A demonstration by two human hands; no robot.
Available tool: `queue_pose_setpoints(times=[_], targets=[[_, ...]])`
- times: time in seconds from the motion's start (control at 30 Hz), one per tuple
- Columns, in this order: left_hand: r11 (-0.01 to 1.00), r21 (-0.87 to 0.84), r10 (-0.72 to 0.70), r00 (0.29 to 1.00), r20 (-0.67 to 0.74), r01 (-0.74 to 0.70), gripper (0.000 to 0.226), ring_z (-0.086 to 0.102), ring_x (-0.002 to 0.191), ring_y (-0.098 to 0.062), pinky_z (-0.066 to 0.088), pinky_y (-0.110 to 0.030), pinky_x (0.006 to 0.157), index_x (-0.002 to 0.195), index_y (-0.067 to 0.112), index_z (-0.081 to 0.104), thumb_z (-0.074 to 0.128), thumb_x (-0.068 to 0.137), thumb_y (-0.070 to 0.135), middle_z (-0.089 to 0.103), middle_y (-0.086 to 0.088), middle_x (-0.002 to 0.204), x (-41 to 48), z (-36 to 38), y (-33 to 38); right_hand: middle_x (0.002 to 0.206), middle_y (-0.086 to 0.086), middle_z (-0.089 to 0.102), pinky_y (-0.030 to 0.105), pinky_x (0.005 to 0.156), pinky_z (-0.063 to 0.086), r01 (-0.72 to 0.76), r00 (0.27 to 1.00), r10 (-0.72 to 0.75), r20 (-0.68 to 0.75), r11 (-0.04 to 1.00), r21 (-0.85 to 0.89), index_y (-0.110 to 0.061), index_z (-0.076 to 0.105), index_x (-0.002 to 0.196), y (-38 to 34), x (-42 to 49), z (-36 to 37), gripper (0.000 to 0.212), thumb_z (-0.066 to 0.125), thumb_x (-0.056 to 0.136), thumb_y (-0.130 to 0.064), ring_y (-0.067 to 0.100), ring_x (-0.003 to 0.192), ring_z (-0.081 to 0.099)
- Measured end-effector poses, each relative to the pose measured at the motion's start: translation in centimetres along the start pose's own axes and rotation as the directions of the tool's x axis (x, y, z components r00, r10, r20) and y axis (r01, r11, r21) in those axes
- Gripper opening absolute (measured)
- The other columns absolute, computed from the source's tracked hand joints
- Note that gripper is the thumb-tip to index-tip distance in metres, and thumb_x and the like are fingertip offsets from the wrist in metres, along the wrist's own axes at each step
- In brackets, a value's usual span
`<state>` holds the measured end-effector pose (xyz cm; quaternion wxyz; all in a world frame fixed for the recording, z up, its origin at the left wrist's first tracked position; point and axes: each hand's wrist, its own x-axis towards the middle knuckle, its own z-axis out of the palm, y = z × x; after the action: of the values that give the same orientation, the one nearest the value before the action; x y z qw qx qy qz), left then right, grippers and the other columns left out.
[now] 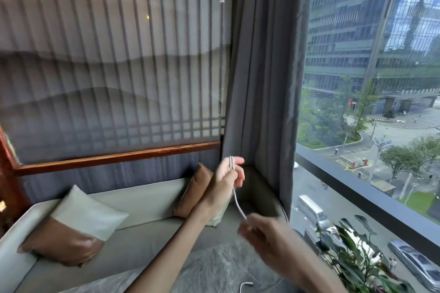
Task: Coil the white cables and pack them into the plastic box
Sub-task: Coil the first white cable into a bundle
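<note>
A white cable (237, 200) is stretched between my two hands, raised in front of a grey curtain. My left hand (226, 181) is held up with loops of the cable wound around its fingers near the top. My right hand (264, 238), lower and to the right, pinches the cable's lower stretch. Another white cable end (245, 285) with a plug lies on the grey marbled table at the bottom edge. No plastic box is in view.
A grey sofa (147, 200) with a white-and-brown cushion (73, 228) and a brown cushion (192, 192) runs behind the table. A grey curtain (264, 78) hangs by a large window (371, 102). A leafy plant (357, 259) stands at the lower right.
</note>
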<state>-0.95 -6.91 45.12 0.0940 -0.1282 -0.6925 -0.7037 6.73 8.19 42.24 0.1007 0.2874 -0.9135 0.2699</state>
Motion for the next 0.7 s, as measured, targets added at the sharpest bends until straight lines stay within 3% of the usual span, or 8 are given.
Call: queue_pose_setpoints(times=[0.07, 0.13, 0.23, 0.37, 0.43, 0.5, 0.57, 0.7], targets=[[0.998, 0.056, 0.011, 0.99, 0.141, -0.019, 0.028, 0.045, 0.066, -0.012, 0.041, -0.021, 0.071, 0.11, -0.004, 0.053, 0.033, 0.094, 0.009, 0.052, -0.002, 0.069, -1.4, 0.5, -1.1, 0.075, -0.014, 0.064, 0.034, 0.064, 0.053, 0.048, 0.973, -0.089, -0.213, 0.98, -0.193, -0.031, 0.063, 0.093, 0.2, 0.7, -3.3, 0.016, 0.05, 0.093, -0.039, 0.009, 0.071, 0.063], [1.0, -0.025, 0.008, 0.966, 0.259, -0.002, 0.04, 0.044, 0.07, -0.016, 0.039, -0.026, 0.077, 0.111, 0.003, 0.053, 0.031, 0.096, 0.032, 0.053, -0.007, 0.073, -3.1, 1.6, -1.3, 0.081, -0.014, 0.07, 0.035, 0.06, 0.054, 0.047, 0.898, -0.172, -0.406, 0.953, -0.299, -0.033, 0.067, 0.092, 0.8, 2.3, -6.3, 0.011, 0.056, 0.09, -0.033, 0.011, 0.073, 0.067], [0.986, -0.16, 0.101, 0.943, 0.316, -0.052, 0.05, 0.048, 0.075, -0.019, 0.041, -0.025, 0.075, 0.12, 0.006, 0.052, 0.023, 0.098, 0.04, 0.057, -0.01, 0.079, -4.3, 3.3, -0.3, 0.072, -0.023, 0.067, 0.021, 0.062, 0.049, 0.054, 0.838, -0.09, -0.539, 0.995, -0.083, -0.031, 0.072, 0.089, 2.7, 5.7, -8.6, 0.009, 0.064, 0.089, -0.026, 0.003, 0.07, 0.065], [0.956, -0.287, 0.157, 0.921, 0.356, -0.052, 0.047, 0.048, 0.072, -0.016, 0.041, -0.022, 0.071, 0.121, -0.006, 0.047, 0.028, 0.096, 0.029, 0.059, -0.005, 0.075, -3.5, 3.5, 2.2, 0.065, -0.015, 0.067, 0.019, 0.064, 0.047, 0.093, 0.96, 0.02, -0.279, 0.919, 0.384, -0.031, 0.07, 0.073, 4.9, 8.4, -7.0, 0.021, 0.062, 0.093, -0.03, -0.002, 0.065, 0.061], [0.94, -0.337, 0.177, 0.922, 0.343, -0.055, 0.044, 0.048, 0.072, -0.015, 0.041, -0.022, 0.072, 0.123, -0.01, 0.046, 0.033, 0.092, 0.019, 0.059, -0.006, 0.076, -3.2, 2.7, 2.7, 0.059, -0.009, 0.064, 0.014, 0.059, 0.045, 0.08, 0.985, 0.021, -0.17, 0.821, 0.565, -0.021, 0.066, 0.063, 5.3, 8.2, -4.3, 0.035, 0.059, 0.098, -0.019, -0.001, 0.059, 0.057], [0.904, -0.428, 0.144, 0.941, 0.308, 0.001, 0.042, 0.05, 0.071, -0.015, 0.041, -0.025, 0.073, 0.124, -0.007, 0.048, 0.035, 0.091, 0.015, 0.06, -0.007, 0.077, -2.7, 1.8, 3.0, 0.051, -0.007, 0.055, 0.011, 0.049, 0.039, 0.034, 0.989, 0.075, -0.128, 0.727, 0.686, -0.015, 0.055, 0.059, 4.7, 7.6, -1.6, 0.041, 0.058, 0.097, -0.032, -0.001, 0.048, 0.047], [0.839, -0.541, 0.08, 0.967, 0.241, 0.065, 0.037, 0.051, 0.07, -0.015, 0.04, -0.026, 0.073, 0.123, -0.004, 0.051, 0.035, 0.098, 0.018, 0.062, -0.007, 0.077, -1.8, 1.1, 3.2, 0.05, -0.007, 0.047, 0.011, 0.042, 0.033, -0.037, 0.983, 0.15, -0.104, 0.721, 0.692, -0.012, 0.056, 0.067, 4.0, 6.8, 0.6, 0.046, 0.05, 0.097, -0.046, 0.0, 0.043, 0.039], [0.752, -0.648, -0.054, 0.992, 0.118, 0.118, 0.044, 0.053, 0.069, -0.019, 0.042, -0.029, 0.073, 0.118, -0.004, 0.051, 0.026, 0.103, 0.029, 0.066, -0.01, 0.075, 0.6, -0.4, 2.7, 0.048, -0.007, 0.043, 0.017, 0.046, 0.033, -0.111, 0.991, 0.135, -0.001, 0.822, 0.559, -0.015, 0.064, 0.095, 2.4, 4.3, 3.3, 0.021, 0.047, 0.104, -0.022, 0.002, 0.044, 0.037]])
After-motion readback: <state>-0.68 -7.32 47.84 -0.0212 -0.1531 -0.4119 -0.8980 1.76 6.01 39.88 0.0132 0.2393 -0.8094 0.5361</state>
